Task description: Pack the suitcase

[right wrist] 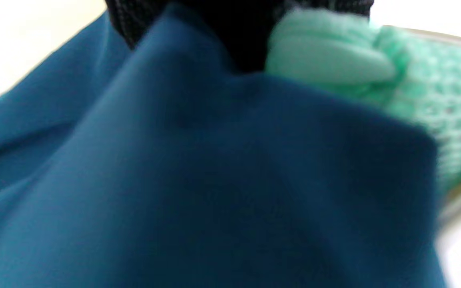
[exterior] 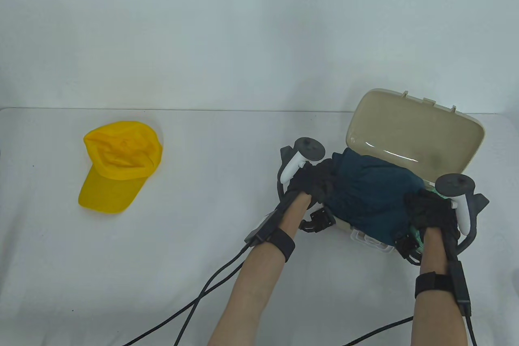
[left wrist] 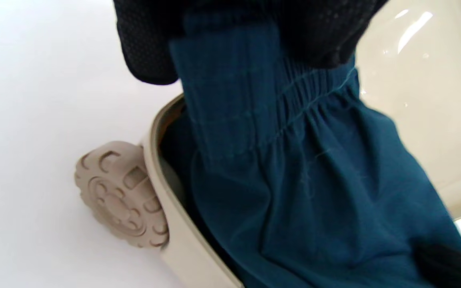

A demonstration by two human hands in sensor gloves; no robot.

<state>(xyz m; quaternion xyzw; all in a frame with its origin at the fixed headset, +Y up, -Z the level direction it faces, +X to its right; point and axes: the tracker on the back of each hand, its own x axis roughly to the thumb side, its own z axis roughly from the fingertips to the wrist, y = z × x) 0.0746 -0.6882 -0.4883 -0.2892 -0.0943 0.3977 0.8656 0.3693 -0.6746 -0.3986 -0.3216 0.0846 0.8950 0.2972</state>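
Two hands on teal shorts (exterior: 371, 192) heaped in open beige suitcase (exterior: 417, 135), desk's right side: left hand (exterior: 314, 183) and right hand (exterior: 429, 210) grip opposite ends. Yellow cap (exterior: 119, 165) well apart, left.

Left wrist: fingers (left wrist: 150, 48) pinch elastic waistband; suitcase wheel (left wrist: 120, 194) on desk.

Right wrist: blurred; fingers (right wrist: 198, 24) clutch shorts, mint mesh fabric (right wrist: 422, 100) touching.

A white table (exterior: 202, 208) carries a yellow cap (exterior: 119, 165) and an open suitcase (exterior: 413, 139).

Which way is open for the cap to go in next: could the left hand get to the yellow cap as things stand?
Probably yes, once it lets go. The left hand now holds the teal garment at the suitcase; bare table lies between it and the yellow cap.
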